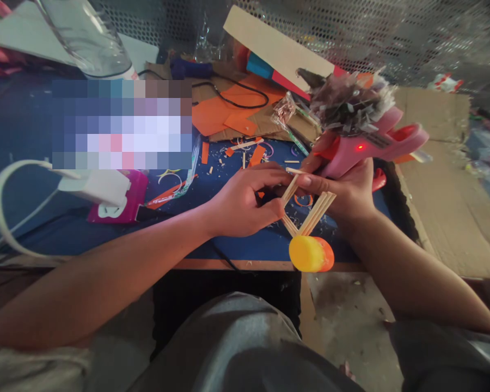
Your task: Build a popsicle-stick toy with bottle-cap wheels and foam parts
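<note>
- Blue tabletop [175, 239], littered; near edge runs just past the person's lap.
- Yellow-and-orange capped cylinder [310, 253] at that edge, contents hidden.
- Angular wooden-stick frame [317, 213] just beyond it, between both hands.
- Left hand [251, 198]: fingers curled, thumb and fingertips pinching the frame's left side.
- Right hand [347, 190]: partly closed, thumb against the frame; pink glue gun [345, 158], red light on, lies against it. Full grip hidden, can't tell.
- Left: white charger [96, 190] in magenta socket block [141, 190]; pixelated patch blocks the view behind.
- Beyond hands: orange paper scraps [257, 156], cardboard [436, 179] to the right.
- Tufted bundle [353, 103] behind gun, hiding things there.
- Far left: clear plastic bottle [92, 41], tilted, contents unclear.
- Back: perforated mesh [167, 24].
</note>
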Demonstrator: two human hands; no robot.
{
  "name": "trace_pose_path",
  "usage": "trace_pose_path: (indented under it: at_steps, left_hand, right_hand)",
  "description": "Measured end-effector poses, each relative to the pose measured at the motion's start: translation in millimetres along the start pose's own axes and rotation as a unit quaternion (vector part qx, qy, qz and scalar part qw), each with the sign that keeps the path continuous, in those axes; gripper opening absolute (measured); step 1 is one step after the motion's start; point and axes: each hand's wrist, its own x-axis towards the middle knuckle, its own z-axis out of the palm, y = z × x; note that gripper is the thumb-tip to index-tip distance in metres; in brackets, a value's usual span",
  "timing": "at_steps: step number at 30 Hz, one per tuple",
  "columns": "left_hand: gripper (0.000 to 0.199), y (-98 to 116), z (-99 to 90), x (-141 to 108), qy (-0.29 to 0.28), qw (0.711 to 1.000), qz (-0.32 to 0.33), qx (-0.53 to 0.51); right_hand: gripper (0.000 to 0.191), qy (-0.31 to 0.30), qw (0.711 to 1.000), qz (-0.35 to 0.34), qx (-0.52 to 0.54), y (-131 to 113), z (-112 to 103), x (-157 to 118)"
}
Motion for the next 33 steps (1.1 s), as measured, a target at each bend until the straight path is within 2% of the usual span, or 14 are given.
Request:
trace_pose_path:
  at_steps: [8,13,18,22,26,30,33]
  left_hand:
    - [0.022,0,-0.1,0,-0.002,1.000,0.004,0.025]
    - [0.018,-4,0.4,-1,0.004,1.000,-0.006,-0.011]
    - [0.026,-9,1.6,-4,-0.009,0.997,-0.032,-0.067]
    - [0.025,-11,1.2,-3,0.014,1.000,0.004,-0.012]
    - [0.021,-11,-1.2,0,0.011,0.998,0.038,0.049]
    - [0.026,-8,-0.4,0,0.020,0.998,-0.006,0.061]
    - [0.035,-6,1.0,-2,0.032,0.997,-0.038,0.054]
  right_hand:
    - [0.067,-0.007,1.000,0.006,0.007,0,0,-1]
    - [0.065,-0.017,0.999,0.000,0.028,2,-2,1]
    - [0.068,0.014,1.000,0.002,0.006,3,-1,1]
    - [0.069,0.025,1.000,-0.004,0.004,4,-1,0]
    - [0.066,0.026,0.999,-0.015,-0.019,4,-1,-1]
    - [0.060,0.020,0.998,-0.036,-0.046,6,-3,-2]
    - [0.057,0.016,0.999,-0.030,-0.027,9,-5,-2]
